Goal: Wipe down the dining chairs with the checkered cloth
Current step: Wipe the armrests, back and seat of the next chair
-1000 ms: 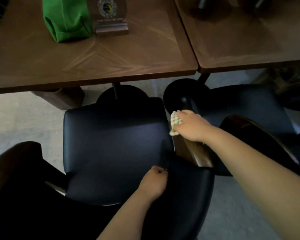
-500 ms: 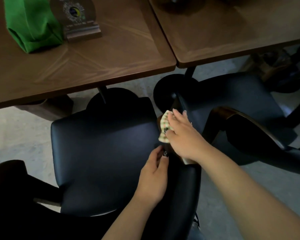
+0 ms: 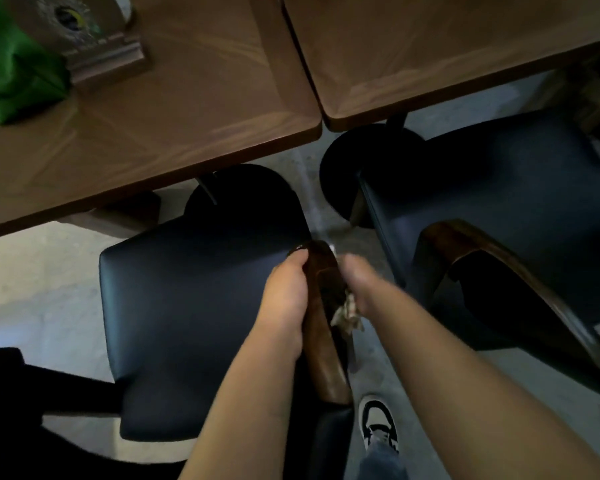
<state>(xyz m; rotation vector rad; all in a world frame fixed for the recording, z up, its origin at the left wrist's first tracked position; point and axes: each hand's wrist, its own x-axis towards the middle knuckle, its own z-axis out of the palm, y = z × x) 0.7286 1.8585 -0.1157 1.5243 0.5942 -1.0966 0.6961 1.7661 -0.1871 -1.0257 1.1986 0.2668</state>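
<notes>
Right hand (image 3: 359, 284), earlier on top of wooden armrest (image 3: 326, 327), had dropped to its outer side, fingers closed around checkered cloth (image 3: 347, 315). Left hand (image 3: 286, 294) now pressed armrest's inner side; finger curl unclear. Armrest side being wiped.

You are standing in what looks like a restaurant or café dining area. Two square wooden tabletops (image 3: 194, 109) (image 3: 430, 46) sit edge to edge, each on a single post with a round black base (image 3: 371, 168). Matching chairs with dark padded seats (image 3: 194, 306) and curved wooden armrests (image 3: 499, 268) are pulled up to them on a pale concrete floor (image 3: 32, 271). On the left tabletop a small sign on a wooden stand (image 3: 101, 53) stands beside a green fabric bundle (image 3: 11, 71), much like a table marker.
</notes>
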